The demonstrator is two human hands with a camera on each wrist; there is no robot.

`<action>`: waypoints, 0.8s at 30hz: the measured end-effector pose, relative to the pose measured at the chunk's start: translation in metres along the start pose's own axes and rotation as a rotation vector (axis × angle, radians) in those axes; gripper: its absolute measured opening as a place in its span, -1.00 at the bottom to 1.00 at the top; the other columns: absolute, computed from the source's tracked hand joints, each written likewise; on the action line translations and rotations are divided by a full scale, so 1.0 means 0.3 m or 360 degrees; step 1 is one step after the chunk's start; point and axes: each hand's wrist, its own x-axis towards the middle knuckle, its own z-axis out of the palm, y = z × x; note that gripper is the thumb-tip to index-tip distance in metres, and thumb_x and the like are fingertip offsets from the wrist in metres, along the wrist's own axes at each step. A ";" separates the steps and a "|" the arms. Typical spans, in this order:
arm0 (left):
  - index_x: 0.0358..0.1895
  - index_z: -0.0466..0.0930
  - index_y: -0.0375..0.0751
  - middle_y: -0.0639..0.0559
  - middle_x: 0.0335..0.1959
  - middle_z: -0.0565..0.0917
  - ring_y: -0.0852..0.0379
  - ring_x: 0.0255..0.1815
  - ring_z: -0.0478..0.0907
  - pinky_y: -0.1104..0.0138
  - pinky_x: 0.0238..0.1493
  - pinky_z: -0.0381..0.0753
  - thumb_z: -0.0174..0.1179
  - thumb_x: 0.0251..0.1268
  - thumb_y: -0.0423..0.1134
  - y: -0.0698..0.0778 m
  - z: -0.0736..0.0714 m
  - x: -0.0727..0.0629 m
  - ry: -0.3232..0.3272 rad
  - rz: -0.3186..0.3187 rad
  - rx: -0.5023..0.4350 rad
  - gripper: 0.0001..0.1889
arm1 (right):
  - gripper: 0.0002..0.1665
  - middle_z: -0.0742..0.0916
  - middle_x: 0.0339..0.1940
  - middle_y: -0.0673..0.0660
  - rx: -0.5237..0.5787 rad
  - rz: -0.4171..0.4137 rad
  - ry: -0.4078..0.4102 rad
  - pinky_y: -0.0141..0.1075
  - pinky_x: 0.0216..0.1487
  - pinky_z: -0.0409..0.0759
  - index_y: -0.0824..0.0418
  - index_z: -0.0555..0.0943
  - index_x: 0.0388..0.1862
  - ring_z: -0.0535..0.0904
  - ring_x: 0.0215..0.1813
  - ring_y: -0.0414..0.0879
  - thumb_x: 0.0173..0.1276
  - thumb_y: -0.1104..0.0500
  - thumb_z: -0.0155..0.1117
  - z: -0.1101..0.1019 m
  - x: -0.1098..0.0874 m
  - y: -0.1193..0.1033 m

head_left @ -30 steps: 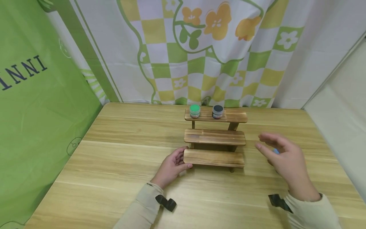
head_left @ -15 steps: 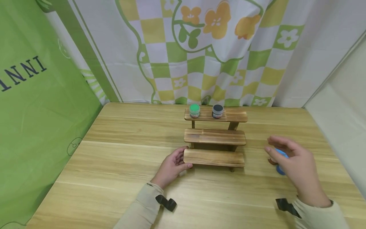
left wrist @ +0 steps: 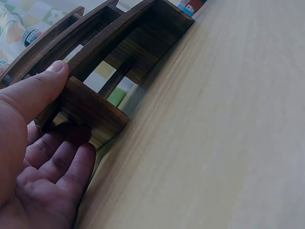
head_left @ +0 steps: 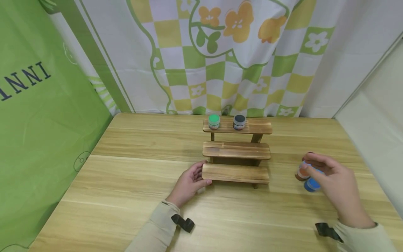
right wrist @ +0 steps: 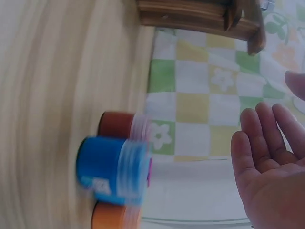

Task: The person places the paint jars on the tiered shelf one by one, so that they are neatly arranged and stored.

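Observation:
A three-step wooden display rack (head_left: 236, 172) stands on the table. My left hand (head_left: 188, 184) grips the left end of its lowest step; in the left wrist view the thumb (left wrist: 45, 90) lies on the plank's edge and the fingers are against the side panel (left wrist: 93, 109). To the right of the rack my right hand (head_left: 335, 185) hovers over small paint jars, fingers loosely bent and holding nothing. A blue jar (right wrist: 102, 164), a red-brown jar (right wrist: 116, 125) and an orange jar (right wrist: 110, 217) show in the right wrist view; the hand partly covers the group from the head.
On the top step sit a green paint jar (head_left: 214, 121) and a black paint jar (head_left: 239, 122). A patterned curtain (head_left: 207, 77) hangs behind the wooden table (head_left: 141, 154), with a green cloth (head_left: 47, 122) along the left and a pale panel (head_left: 377, 115) along the right.
My right hand has moved to the right and slightly down, away from the rack, bringing the blue and red-brown jars into sight. The left hand and rack have stayed put.

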 end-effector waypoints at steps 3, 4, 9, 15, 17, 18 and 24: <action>0.47 0.29 -0.26 -0.22 0.30 0.54 -0.10 0.27 0.53 0.26 0.26 0.58 0.41 0.24 -0.29 -0.004 -0.001 0.001 -0.0001 -0.0002 -0.0005 -0.26 | -0.49 0.70 -0.07 -0.41 -0.0030 0.0035 -0.0048 -0.75 -0.15 0.49 0.14 0.63 0.23 0.52 -0.04 -0.62 0.37 -0.01 0.42 -0.020 0.006 0.022; 0.47 0.29 -0.26 -0.22 0.30 0.54 -0.10 0.27 0.54 0.26 0.25 0.58 0.41 0.24 -0.29 -0.005 -0.001 0.001 -0.0001 -0.0003 -0.0005 -0.26 | -0.48 0.70 -0.07 -0.41 -0.0055 0.0037 -0.0065 -0.76 -0.16 0.48 0.14 0.63 0.24 0.51 -0.03 -0.63 0.37 -0.03 0.41 -0.026 0.007 0.030; 0.47 0.29 -0.26 -0.21 0.31 0.54 -0.09 0.27 0.53 0.25 0.26 0.58 0.41 0.24 -0.27 -0.006 -0.002 0.001 -0.0001 -0.0003 0.0001 -0.25 | -0.40 0.72 -0.01 -0.29 -0.0248 0.0089 -0.0134 -0.72 -0.23 0.43 0.16 0.61 0.23 0.41 -0.07 -0.71 0.36 -0.16 0.38 -0.047 0.012 0.068; 0.47 0.29 -0.25 -0.21 0.30 0.54 -0.09 0.27 0.54 0.26 0.25 0.58 0.41 0.25 -0.27 -0.007 -0.001 0.002 -0.0002 -0.0005 -0.0002 -0.26 | -0.42 0.71 0.15 0.19 -0.0475 0.0039 -0.0200 -0.62 -0.31 0.44 0.20 0.63 0.19 0.35 -0.15 -0.76 0.37 -0.15 0.38 -0.056 0.002 0.107; 0.47 0.29 -0.25 -0.21 0.30 0.54 -0.09 0.27 0.54 0.26 0.24 0.59 0.41 0.25 -0.28 -0.007 -0.001 0.002 -0.0002 -0.0004 -0.0006 -0.26 | -0.46 0.72 0.12 0.26 -0.0503 -0.0015 -0.0202 -0.64 -0.36 0.48 0.24 0.64 0.15 0.37 -0.18 -0.77 0.37 -0.10 0.39 -0.058 -0.004 0.119; 0.47 0.29 -0.25 -0.21 0.29 0.55 -0.09 0.26 0.54 0.26 0.24 0.59 0.41 0.25 -0.28 -0.006 -0.001 0.002 -0.0001 -0.0004 -0.0007 -0.26 | -0.47 0.72 0.11 0.28 -0.0512 -0.0029 -0.0200 -0.63 -0.37 0.49 0.25 0.65 0.13 0.37 -0.19 -0.77 0.37 -0.09 0.40 -0.059 -0.007 0.123; 0.46 0.31 -0.23 -0.19 0.29 0.56 -0.08 0.25 0.55 0.26 0.24 0.59 0.42 0.24 -0.28 -0.008 -0.001 0.004 0.0003 -0.0012 0.0004 -0.27 | -0.43 0.70 0.14 0.29 -0.0563 -0.0006 -0.0237 -0.62 -0.35 0.46 0.24 0.63 0.16 0.34 -0.15 -0.74 0.38 -0.14 0.37 -0.072 -0.021 0.145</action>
